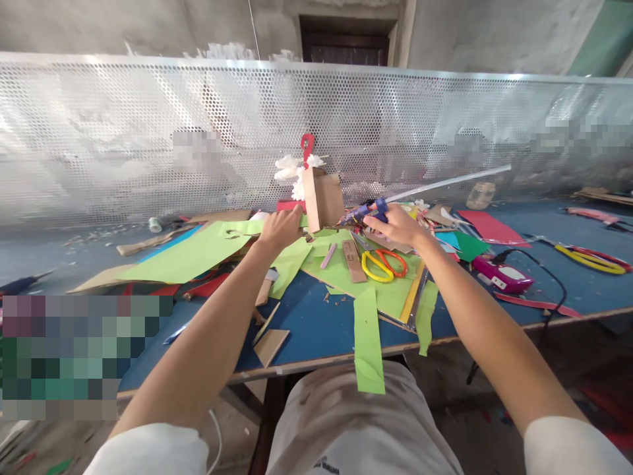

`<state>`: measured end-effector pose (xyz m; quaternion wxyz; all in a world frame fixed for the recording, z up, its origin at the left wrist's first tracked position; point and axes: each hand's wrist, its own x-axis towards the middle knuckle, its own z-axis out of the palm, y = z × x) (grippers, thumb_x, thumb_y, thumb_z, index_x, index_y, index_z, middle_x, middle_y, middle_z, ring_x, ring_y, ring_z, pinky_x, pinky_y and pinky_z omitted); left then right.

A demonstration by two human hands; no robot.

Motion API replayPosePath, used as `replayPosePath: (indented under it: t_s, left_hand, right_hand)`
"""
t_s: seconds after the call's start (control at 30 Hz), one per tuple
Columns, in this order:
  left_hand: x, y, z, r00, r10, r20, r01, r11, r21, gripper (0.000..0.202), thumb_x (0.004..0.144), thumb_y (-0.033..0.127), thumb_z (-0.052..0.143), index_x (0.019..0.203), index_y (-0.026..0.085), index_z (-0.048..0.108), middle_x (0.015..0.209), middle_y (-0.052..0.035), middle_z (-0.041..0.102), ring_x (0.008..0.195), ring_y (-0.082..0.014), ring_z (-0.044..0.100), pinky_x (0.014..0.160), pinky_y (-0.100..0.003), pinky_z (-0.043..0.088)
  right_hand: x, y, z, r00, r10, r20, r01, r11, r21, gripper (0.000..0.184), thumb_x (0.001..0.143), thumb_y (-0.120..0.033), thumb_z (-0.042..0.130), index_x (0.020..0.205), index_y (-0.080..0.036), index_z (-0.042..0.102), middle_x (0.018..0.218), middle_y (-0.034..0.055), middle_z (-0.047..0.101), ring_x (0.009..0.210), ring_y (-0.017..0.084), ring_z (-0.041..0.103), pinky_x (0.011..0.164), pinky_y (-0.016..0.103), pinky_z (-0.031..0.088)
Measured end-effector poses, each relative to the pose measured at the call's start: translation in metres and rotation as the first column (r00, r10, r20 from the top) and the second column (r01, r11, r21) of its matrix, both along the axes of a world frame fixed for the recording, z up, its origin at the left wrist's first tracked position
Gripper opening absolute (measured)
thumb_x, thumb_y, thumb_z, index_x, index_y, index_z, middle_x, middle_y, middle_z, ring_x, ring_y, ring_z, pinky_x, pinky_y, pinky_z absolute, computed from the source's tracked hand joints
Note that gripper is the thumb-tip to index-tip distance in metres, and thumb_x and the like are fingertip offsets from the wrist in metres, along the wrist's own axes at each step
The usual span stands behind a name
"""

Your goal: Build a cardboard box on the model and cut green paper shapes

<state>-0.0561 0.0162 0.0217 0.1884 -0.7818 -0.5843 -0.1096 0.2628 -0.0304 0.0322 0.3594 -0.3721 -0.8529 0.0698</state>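
My left hand (281, 229) is closed at the left edge of a small brown cardboard box (330, 198), which stands tilted above the table. White flower-like tufts (297, 178) and a red piece (307, 146) stick up behind it. In my right hand (395, 225) is a dark blue hot glue gun (376, 210), its nozzle pointing left toward the box's lower right side. A long clear glue stick (450, 183) juts from the gun's rear, up to the right. My left fingertips are partly hidden by the hand.
Scissors with yellow and orange handles (378, 265) lie on green sheets below the hands. A green strip (368, 336) hangs over the blue table's (306, 330) front edge. Rightward are a purple corded box (504, 274) and yellow-red pliers (591, 256). A perforated metal panel (148, 138) stands behind.
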Motion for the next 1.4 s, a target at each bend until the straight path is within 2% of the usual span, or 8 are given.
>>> replayPosePath:
  t_s: [0.3,0.43,0.8,1.0,1.13,1.23,1.33,1.4]
  left_hand:
    - [0.007,-0.002,0.0,0.999,-0.026,-0.029,0.027,0.999,0.02,0.044,0.094,0.024,0.058,0.137,0.013,0.057,0.115,-0.0215,0.078,0.107,-0.0367,0.075,0.084,-0.041,0.052]
    - [0.004,-0.001,0.0,1.0,-0.023,-0.021,0.024,0.999,0.023,0.044,0.094,0.023,0.056,0.137,0.012,0.058,0.114,-0.0223,0.078,0.107,-0.0381,0.075,0.083,-0.042,0.052]
    - [0.0,0.001,0.0,1.0,0.023,-0.006,-0.023,1.0,0.015,0.044,0.098,0.028,0.053,0.138,0.012,0.057,0.117,-0.0227,0.077,0.109,-0.0381,0.074,0.087,-0.043,0.052]
    - [0.006,-0.001,0.004,0.999,0.044,0.01,-0.044,0.999,0.004,0.043,0.093,0.021,0.055,0.135,0.012,0.061,0.115,-0.0233,0.077,0.108,-0.0387,0.073,0.086,-0.044,0.052]
    - [0.011,-0.008,0.01,0.996,0.082,0.022,-0.082,0.997,-0.017,0.042,0.091,0.017,0.055,0.132,0.011,0.064,0.112,-0.0242,0.077,0.108,-0.0397,0.074,0.087,-0.045,0.052]
    - [0.013,-0.013,0.014,0.993,0.115,0.026,-0.114,0.993,-0.042,0.04,0.092,0.021,0.056,0.129,0.012,0.066,0.115,-0.0244,0.077,0.111,-0.0405,0.073,0.087,-0.045,0.053]
    - [0.012,-0.015,0.016,0.992,0.125,0.021,-0.123,0.989,-0.077,0.04,0.091,0.027,0.059,0.127,0.013,0.068,0.119,-0.0237,0.078,0.114,-0.0403,0.073,0.089,-0.045,0.054]
    - [0.011,-0.016,0.017,0.993,0.12,0.017,-0.119,0.989,-0.085,0.04,0.091,0.029,0.06,0.126,0.013,0.069,0.12,-0.0226,0.078,0.116,-0.0397,0.073,0.09,-0.044,0.055]
  right_hand:
    - [-0.011,-0.001,-0.003,0.995,0.056,-0.079,-0.057,0.998,-0.011,0.047,0.101,-0.064,0.058,0.087,-0.02,0.068,0.077,0.0018,0.061,0.075,0.018,0.054,0.071,0.033,0.039]
    - [-0.008,0.0,-0.002,0.997,0.067,-0.046,-0.067,0.998,-0.005,0.045,0.102,-0.062,0.055,0.093,-0.021,0.071,0.081,0.0024,0.064,0.078,0.019,0.055,0.074,0.033,0.04]
    - [0.01,0.002,0.001,0.999,-0.029,-0.043,0.028,0.999,-0.036,0.045,0.1,-0.065,0.059,0.098,-0.022,0.072,0.076,0.0042,0.066,0.08,0.024,0.06,0.075,0.035,0.045]
    - [0.01,0.001,-0.002,0.985,0.041,-0.169,-0.096,0.937,-0.336,0.054,0.1,-0.074,0.054,0.084,-0.023,0.059,0.056,-0.0029,0.048,0.048,0.013,0.043,0.048,0.031,0.035]
    - [0.011,0.0,-0.003,0.963,0.045,-0.264,-0.158,0.89,-0.427,0.04,0.092,-0.057,0.075,0.087,-0.025,0.051,0.063,-0.002,0.052,0.05,0.013,0.045,0.045,0.031,0.035]
    - [0.014,0.0,-0.003,0.944,0.044,-0.326,-0.193,0.876,-0.442,0.041,0.083,-0.042,0.083,0.089,-0.026,0.045,0.062,-0.0057,0.049,0.047,0.011,0.041,0.045,0.03,0.033]
    - [0.017,0.003,-0.002,0.92,0.041,-0.389,-0.224,0.872,-0.436,0.041,0.082,-0.04,0.083,0.089,-0.026,0.045,0.061,-0.0071,0.047,0.045,0.009,0.036,0.044,0.028,0.03]
    - [0.021,0.006,-0.002,0.926,-0.019,-0.378,-0.166,0.877,-0.451,0.041,0.082,-0.042,0.085,0.086,-0.025,0.048,0.064,-0.004,0.051,0.047,0.01,0.042,0.044,0.028,0.034]
